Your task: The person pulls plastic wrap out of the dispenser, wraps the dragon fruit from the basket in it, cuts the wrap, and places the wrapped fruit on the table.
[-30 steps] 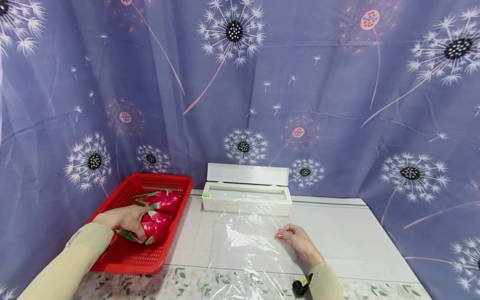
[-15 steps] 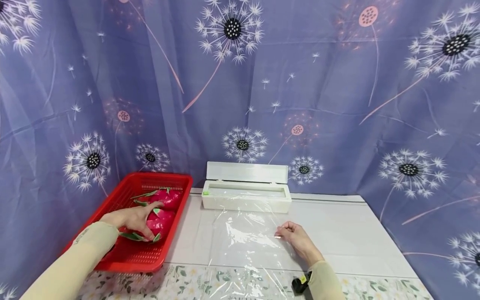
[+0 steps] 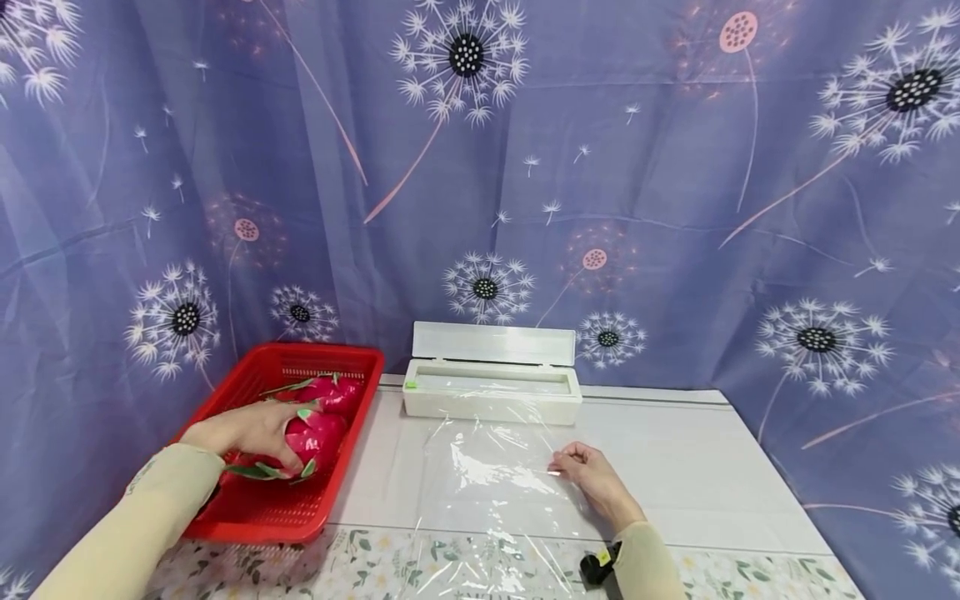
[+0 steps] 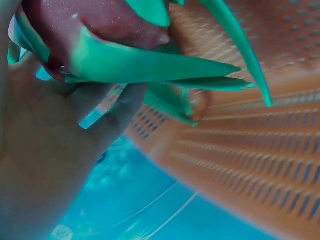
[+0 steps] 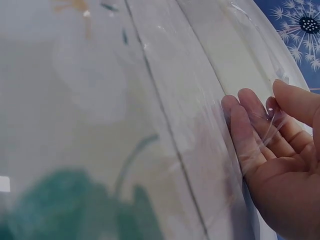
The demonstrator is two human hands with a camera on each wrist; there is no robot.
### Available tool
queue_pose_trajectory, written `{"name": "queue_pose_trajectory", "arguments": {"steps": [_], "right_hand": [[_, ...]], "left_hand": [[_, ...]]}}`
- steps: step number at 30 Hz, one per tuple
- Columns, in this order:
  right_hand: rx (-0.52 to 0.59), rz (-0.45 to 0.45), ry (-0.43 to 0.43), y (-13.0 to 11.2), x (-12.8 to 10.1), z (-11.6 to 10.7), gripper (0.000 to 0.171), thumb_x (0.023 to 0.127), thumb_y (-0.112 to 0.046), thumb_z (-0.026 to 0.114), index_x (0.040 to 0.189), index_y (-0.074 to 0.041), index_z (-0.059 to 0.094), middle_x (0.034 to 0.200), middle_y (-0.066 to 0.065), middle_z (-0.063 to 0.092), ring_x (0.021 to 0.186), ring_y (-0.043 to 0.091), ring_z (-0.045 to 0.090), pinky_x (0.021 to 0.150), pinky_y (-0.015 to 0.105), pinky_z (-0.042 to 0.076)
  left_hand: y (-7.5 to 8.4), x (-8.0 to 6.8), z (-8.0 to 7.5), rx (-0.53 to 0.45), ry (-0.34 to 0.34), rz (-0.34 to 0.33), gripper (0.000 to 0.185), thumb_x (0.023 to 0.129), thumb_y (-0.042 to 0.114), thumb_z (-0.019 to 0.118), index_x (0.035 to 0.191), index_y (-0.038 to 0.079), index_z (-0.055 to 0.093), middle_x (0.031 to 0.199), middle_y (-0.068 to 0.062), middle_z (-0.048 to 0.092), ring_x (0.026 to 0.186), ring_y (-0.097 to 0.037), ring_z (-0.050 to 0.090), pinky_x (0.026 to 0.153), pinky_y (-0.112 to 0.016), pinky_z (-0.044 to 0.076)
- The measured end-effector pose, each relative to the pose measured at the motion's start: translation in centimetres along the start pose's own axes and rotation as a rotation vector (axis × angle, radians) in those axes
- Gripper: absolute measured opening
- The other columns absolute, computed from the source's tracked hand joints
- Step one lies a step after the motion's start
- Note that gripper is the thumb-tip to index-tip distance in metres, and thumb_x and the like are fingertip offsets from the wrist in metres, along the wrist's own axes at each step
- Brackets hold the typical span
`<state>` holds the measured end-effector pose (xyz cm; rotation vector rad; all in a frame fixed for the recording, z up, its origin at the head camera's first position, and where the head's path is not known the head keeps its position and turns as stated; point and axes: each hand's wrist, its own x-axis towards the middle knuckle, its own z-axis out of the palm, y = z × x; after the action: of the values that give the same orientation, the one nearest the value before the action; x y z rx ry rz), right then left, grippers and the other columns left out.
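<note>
My left hand (image 3: 247, 433) sits in the red basket (image 3: 247, 508) at the left end of the desk (image 3: 712, 467), its grip closed round the nearer dragon fruit (image 3: 318, 435), fingers curled over the top and side. In the left wrist view the fruit's (image 4: 100, 25) pink skin and green scales press against my palm, with the basket's (image 4: 260, 165) perforated wall just beside it; whether the fruit rests on the basket floor I cannot tell. A second dragon fruit (image 3: 333, 393) lies behind the first, touching it, nearer the basket's far wall. My right hand (image 3: 596, 479) rests on the desk, its grip pinched on the right edge of the sheet of cling film (image 3: 487, 483), fingers curled in. The right wrist view shows the film (image 5: 200, 125) drawn across my fingertips (image 5: 235, 115). The film runs back to the white dispenser box (image 3: 491, 400), lid up, standing at the far side of the desk beside the basket.
</note>
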<state>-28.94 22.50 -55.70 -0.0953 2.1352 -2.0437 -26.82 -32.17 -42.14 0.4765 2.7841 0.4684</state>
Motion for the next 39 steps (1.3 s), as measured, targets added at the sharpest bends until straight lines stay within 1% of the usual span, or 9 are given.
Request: {"name": "queue_pose_trajectory", "arguments": {"steps": [4, 8, 13, 18, 20, 23, 30, 35, 39], "right_hand": [[0.002, -0.002, 0.006, -0.2, -0.1, 0.0, 0.010, 0.095, -0.003, 0.060, 0.087, 0.001, 0.056, 0.085, 0.009, 0.066, 0.083, 0.017, 0.067, 0.078, 0.027, 0.054], [0.003, 0.003, 0.014, -0.3, -0.2, 0.1, 0.009, 0.095, -0.003, 0.060, 0.088, 0.003, 0.056, 0.085, 0.010, 0.066, 0.083, 0.018, 0.066, 0.077, 0.027, 0.054], [-0.016, 0.027, 0.014, -0.2, -0.2, 0.5, 0.012, 0.096, -0.006, 0.061, 0.090, 0.004, 0.056, 0.086, 0.011, 0.067, 0.084, 0.020, 0.066, 0.075, 0.027, 0.053], [-0.049, 0.029, 0.029, 0.0, -0.2, 0.5, 0.013, 0.096, -0.008, 0.061, 0.088, 0.001, 0.056, 0.086, 0.011, 0.069, 0.080, 0.018, 0.064, 0.070, 0.024, 0.049], [-0.053, 0.025, 0.033, -0.2, -0.2, 0.4, 0.013, 0.096, -0.008, 0.061, 0.089, 0.002, 0.057, 0.086, 0.011, 0.069, 0.080, 0.018, 0.063, 0.070, 0.024, 0.049], [-0.054, 0.019, 0.039, -0.4, -0.3, 0.3, 0.013, 0.095, -0.008, 0.061, 0.090, 0.003, 0.057, 0.087, 0.011, 0.068, 0.082, 0.020, 0.064, 0.073, 0.025, 0.050], [-0.042, 0.025, 0.035, -0.2, -0.4, 0.4, 0.013, 0.096, -0.006, 0.060, 0.086, 0.001, 0.055, 0.084, 0.011, 0.066, 0.083, 0.021, 0.064, 0.077, 0.028, 0.052], [-0.046, 0.016, 0.057, -0.3, -0.5, 0.4, 0.013, 0.095, -0.006, 0.061, 0.085, 0.001, 0.055, 0.084, 0.010, 0.067, 0.081, 0.019, 0.065, 0.073, 0.027, 0.051], [-0.038, 0.009, 0.043, -0.5, -0.5, 0.3, 0.013, 0.094, -0.006, 0.061, 0.087, 0.002, 0.055, 0.084, 0.009, 0.066, 0.082, 0.018, 0.062, 0.072, 0.027, 0.050]], "left_hand": [[1.6, -0.5, -1.9, 0.025, 0.076, 0.040, 0.100, 0.057, 0.051, 0.089, 0.141, 0.014, 0.050, 0.104, -0.001, 0.063, 0.086, -0.018, 0.058, 0.070, -0.035, 0.052], [4.1, -0.9, -3.8, 0.092, 0.149, 0.113, 0.100, 0.059, 0.056, 0.086, 0.142, 0.016, 0.049, 0.098, 0.004, 0.064, 0.080, -0.013, 0.057, 0.065, -0.032, 0.050], [9.0, -1.1, -5.2, 0.159, 0.182, 0.179, 0.097, 0.059, 0.054, 0.085, 0.143, 0.021, 0.048, 0.100, 0.008, 0.063, 0.082, -0.012, 0.055, 0.065, -0.031, 0.048], [14.4, -0.2, -5.2, 0.139, 0.125, 0.261, 0.093, 0.062, 0.049, 0.085, 0.144, 0.033, 0.045, 0.096, 0.012, 0.061, 0.079, -0.009, 0.055, 0.066, -0.030, 0.048], [16.2, 0.7, -4.6, 0.106, 0.082, 0.288, 0.089, 0.063, 0.049, 0.084, 0.142, 0.037, 0.045, 0.092, 0.014, 0.061, 0.077, -0.007, 0.057, 0.066, -0.029, 0.049], [18.3, 2.7, -3.0, 0.051, 0.022, 0.338, 0.082, 0.063, 0.051, 0.082, 0.137, 0.037, 0.049, 0.088, 0.016, 0.061, 0.075, -0.005, 0.058, 0.066, -0.027, 0.050], [22.3, 7.1, 2.4, -0.046, -0.086, 0.469, 0.059, 0.064, 0.047, 0.083, 0.115, 0.032, 0.058, 0.090, 0.016, 0.062, 0.079, -0.005, 0.060, 0.068, -0.025, 0.051], [24.6, 9.6, 5.5, -0.037, -0.106, 0.470, 0.058, 0.063, 0.048, 0.084, 0.111, 0.025, 0.061, 0.089, 0.017, 0.061, 0.079, -0.002, 0.059, 0.069, -0.022, 0.050], [25.3, 11.1, 7.2, -0.071, -0.132, 0.443, 0.060, 0.062, 0.048, 0.085, 0.113, 0.024, 0.063, 0.090, 0.017, 0.061, 0.081, -0.002, 0.059, 0.072, -0.021, 0.050]]}}
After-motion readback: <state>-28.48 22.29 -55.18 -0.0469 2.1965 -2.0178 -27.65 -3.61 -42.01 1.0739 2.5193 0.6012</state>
